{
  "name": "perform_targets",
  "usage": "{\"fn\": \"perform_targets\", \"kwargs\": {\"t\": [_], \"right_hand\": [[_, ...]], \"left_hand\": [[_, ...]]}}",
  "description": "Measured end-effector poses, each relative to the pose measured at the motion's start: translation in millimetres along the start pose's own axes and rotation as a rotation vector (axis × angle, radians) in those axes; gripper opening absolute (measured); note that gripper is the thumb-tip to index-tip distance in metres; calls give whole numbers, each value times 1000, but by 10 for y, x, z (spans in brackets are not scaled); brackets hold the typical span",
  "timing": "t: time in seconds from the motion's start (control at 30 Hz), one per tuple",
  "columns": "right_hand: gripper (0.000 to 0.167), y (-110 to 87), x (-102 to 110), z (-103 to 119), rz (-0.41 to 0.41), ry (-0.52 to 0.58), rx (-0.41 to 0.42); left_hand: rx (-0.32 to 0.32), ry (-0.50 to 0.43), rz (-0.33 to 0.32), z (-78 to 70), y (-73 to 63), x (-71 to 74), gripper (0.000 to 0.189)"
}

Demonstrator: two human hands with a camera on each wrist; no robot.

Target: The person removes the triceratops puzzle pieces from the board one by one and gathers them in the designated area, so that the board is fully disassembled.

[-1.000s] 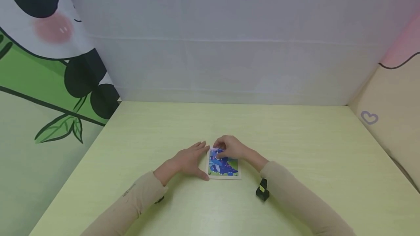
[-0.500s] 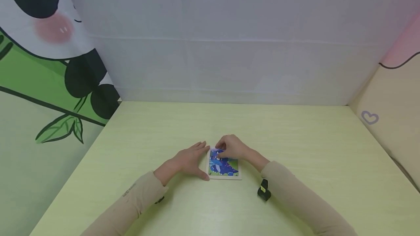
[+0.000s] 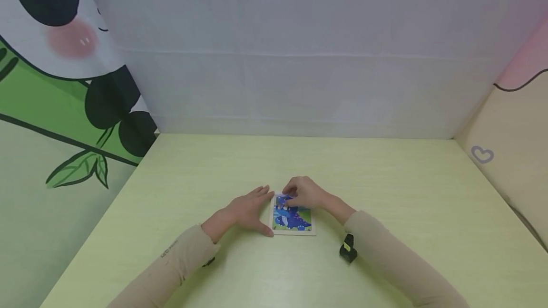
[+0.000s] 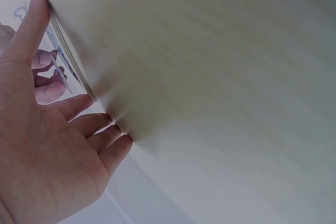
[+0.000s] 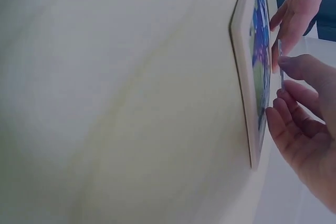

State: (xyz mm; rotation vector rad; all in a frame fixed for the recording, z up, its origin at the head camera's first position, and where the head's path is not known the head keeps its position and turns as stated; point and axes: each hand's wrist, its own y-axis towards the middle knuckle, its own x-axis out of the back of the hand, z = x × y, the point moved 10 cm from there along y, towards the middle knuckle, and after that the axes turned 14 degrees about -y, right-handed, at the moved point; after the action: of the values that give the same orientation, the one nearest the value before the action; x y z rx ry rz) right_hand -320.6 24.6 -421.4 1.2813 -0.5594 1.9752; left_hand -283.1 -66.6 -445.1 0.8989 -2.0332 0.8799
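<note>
A small tray puzzle (image 3: 295, 233) with a pale rim and a blue dinosaur picture lies flat on the table in the head view. My left hand (image 3: 246, 210) rests along its left side, thumb and fingers spread, with the thumb at the near corner; the left wrist view has these fingertips against the rim. Over the puzzle's upper part, my right hand (image 3: 306, 192) pinches a thin puzzle piece (image 5: 281, 69) between thumb and fingers. Seen edge-on in the right wrist view, the piece stands tilted above the picture, and its face is hidden there.
The pale yellow-green table (image 3: 364, 165) extends around both hands. A white backdrop (image 3: 299, 84) rises at its far edge, with printed cloths at the sides. A black wrist device (image 3: 348, 249) hangs below the right sleeve.
My right hand has shifted very slightly to the right over the puzzle, still pinching the piece. The left hand and the tray stay in place.
</note>
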Motion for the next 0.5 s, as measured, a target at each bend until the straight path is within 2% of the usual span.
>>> {"fn": "perform_targets", "kwargs": {"t": [0.1,0.3,0.5], "right_hand": [[27,-23,44,-37,12,7,-4],[25,-96,201,-197,7,1,-63],[25,-217,404,-357,-49,-42,-24]], "left_hand": [[0,7,-1,-6,17,-1,105],[3,-9,-2,-34,28,13,105],[7,-7,-7,-37,50,17,105]]}}
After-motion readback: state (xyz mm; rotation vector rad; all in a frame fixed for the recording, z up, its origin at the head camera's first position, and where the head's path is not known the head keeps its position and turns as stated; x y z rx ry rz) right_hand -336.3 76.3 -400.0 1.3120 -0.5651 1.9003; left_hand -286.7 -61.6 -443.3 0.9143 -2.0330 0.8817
